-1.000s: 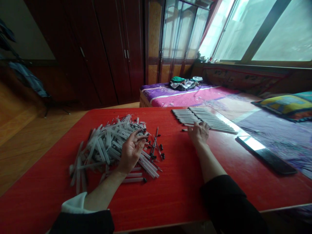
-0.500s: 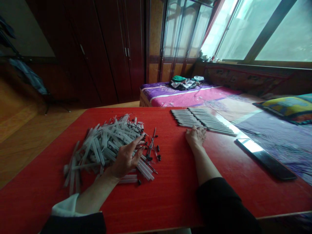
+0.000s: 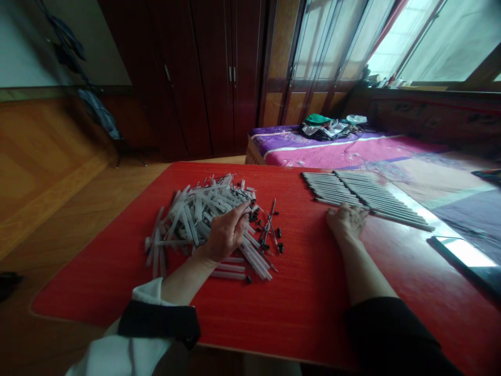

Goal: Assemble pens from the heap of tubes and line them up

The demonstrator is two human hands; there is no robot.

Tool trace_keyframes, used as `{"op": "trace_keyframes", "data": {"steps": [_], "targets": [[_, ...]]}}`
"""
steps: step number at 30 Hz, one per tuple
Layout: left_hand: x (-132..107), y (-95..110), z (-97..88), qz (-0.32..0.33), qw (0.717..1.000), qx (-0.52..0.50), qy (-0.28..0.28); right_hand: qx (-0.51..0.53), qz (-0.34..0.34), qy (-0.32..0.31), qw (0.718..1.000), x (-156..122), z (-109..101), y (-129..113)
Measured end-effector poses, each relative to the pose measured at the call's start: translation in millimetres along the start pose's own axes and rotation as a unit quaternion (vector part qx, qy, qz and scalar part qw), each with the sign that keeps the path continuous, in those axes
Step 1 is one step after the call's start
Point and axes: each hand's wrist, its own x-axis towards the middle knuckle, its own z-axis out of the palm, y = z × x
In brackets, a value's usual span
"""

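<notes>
A large jumbled pile of clear pen barrels covers the left part of the red table. My left hand is over the pile's right side, its thumb and fingers drawn together; what they pinch, if anything, is too small to make out. Just right of it lie thin pen refills and small black caps. Two neat side-by-side rows of assembled pens lie at the far right. My right hand rests at their near edge with fingers extended, touching or nearly touching the closest pens.
The red table has a dark phone at its right edge. Beyond stands a bed with a heap of clothes. Dark wardrobes line the back wall.
My left hand's fingers have closed together over the pile's right side. My right hand stays by the near pens. The view has turned left, so everything appears shifted right.
</notes>
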Motion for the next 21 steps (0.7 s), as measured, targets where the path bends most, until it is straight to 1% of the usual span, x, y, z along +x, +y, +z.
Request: {"op": "trace_keyframes", "data": {"steps": [3, 6, 8, 10, 13, 17, 21], "targets": [[0.8, 0.4, 2.6, 0.018, 0.999, 0.015, -0.043, -0.016, 0.019, 0.025, 0.999, 2.0, 1.4, 0.5], [1.5, 1.4, 6.4, 0.052, 0.992, 0.037, -0.107, -0.022, 0.010, 0.030, 0.999, 3.9, 2.6, 0.3], [1.6, 1.2, 8.7, 0.074, 0.986, 0.052, -0.137, -0.026, 0.010, 0.032, 0.999, 4.8, 3.3, 0.0], [1.5, 0.1, 10.5, 0.088, 0.982, 0.066, -0.154, -0.030, 0.007, 0.038, 0.999, 5.2, 4.0, -0.1], [1.4, -1.3, 11.8, 0.093, 0.977, 0.081, -0.175, -0.020, 0.002, 0.043, 0.999, 5.7, 5.0, 0.4], [3.2, 0.6, 9.8, 0.077, 0.973, 0.081, -0.203, -0.015, 0.001, 0.040, 0.999, 5.9, 5.3, 0.4], [8.0, 4.9, 3.4, 0.063, 0.973, 0.066, -0.213, -0.027, -0.006, 0.045, 0.999, 5.1, 4.0, -1.8]]}}
